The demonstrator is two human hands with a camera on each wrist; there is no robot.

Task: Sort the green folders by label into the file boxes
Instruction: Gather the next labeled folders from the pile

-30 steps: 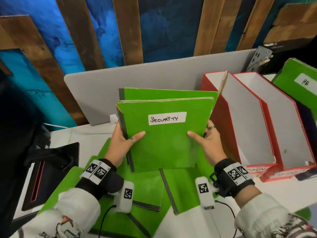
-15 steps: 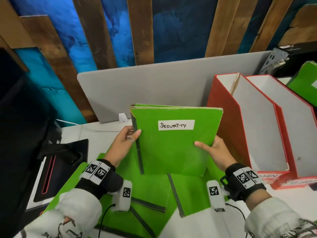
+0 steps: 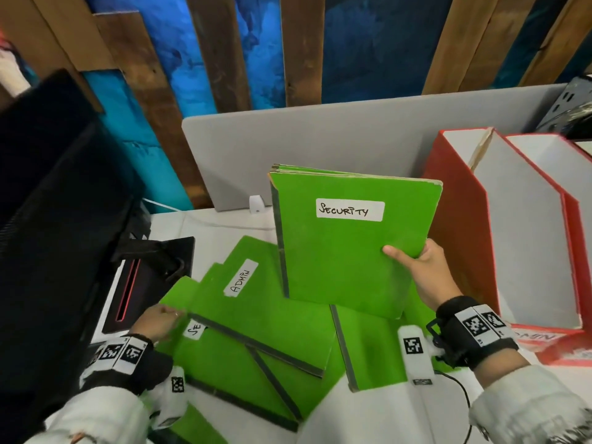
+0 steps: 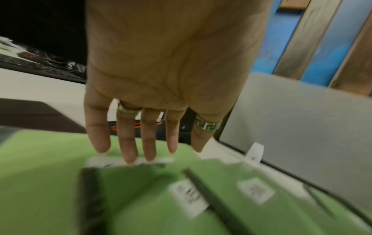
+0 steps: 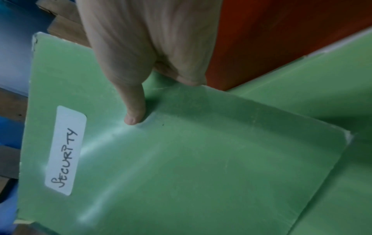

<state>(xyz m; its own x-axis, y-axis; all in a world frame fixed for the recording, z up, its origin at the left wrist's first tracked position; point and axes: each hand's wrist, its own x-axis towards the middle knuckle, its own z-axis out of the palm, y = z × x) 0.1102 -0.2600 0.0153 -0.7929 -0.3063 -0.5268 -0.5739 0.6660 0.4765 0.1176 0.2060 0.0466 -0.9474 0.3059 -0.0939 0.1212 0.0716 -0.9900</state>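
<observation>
My right hand [image 3: 413, 261] [image 5: 141, 89] grips the right edge of an upright stack of green folders; its front one reads SECURITY [image 3: 349, 245] [image 5: 161, 159], thumb on the cover. Two red file boxes [image 3: 461, 219] stand just right of it; the near box's front label is partly hidden. My left hand [image 3: 160, 322] [image 4: 138, 143] is down at the left, fingers straight, fingertips reaching a half-covered folder whose label [image 3: 193, 330] starts with "SE". A folder marked ADMIN [image 3: 256, 302] lies on top of the pile of green folders on the desk.
A dark monitor [image 3: 48, 219] and its black base [image 3: 150, 277] fill the left side. A grey divider panel [image 3: 336, 145] runs along the back of the white desk [image 3: 205, 229]. A wood and blue wall rises behind it.
My left hand has let go of the SECURITY stack and dropped to the pile on the desk. The right hand alone now holds the stack, shifted right toward the red boxes.
</observation>
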